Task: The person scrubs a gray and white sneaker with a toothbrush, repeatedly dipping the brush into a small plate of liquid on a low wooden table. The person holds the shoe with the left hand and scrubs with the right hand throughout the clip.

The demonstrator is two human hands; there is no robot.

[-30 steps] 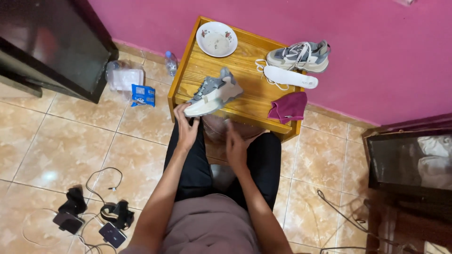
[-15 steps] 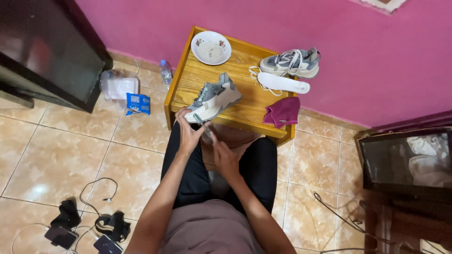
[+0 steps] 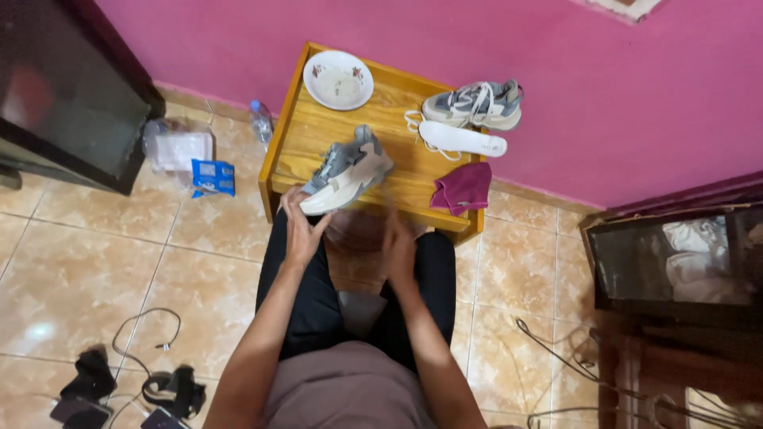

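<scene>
My left hand point(image 3: 300, 228) grips the toe end of a grey and cream sneaker point(image 3: 346, 169), which lies tilted on a small wooden table point(image 3: 306, 131). My right hand point(image 3: 398, 248) hovers blurred in front of the table's near edge, above my lap, fingers apart and holding nothing. A second sneaker point(image 3: 475, 104) rests at the table's far right corner, with a white insole point(image 3: 462, 139) just in front of it. A maroon cloth point(image 3: 462, 188) lies at the table's right front. A white bowl point(image 3: 338, 79) sits at the back left.
A pink wall runs behind the table. Dark cabinets stand at far left point(image 3: 63, 95) and right point(image 3: 675, 254). On the tiled floor lie a plastic bottle point(image 3: 261, 121), a clear bag point(image 3: 175, 147), a blue packet point(image 3: 212, 176), and cables with black devices point(image 3: 135, 381).
My right hand has drawn back from the sneaker toward my lap and moved right. My left hand stays on the sneaker's toe. The view has shifted slightly.
</scene>
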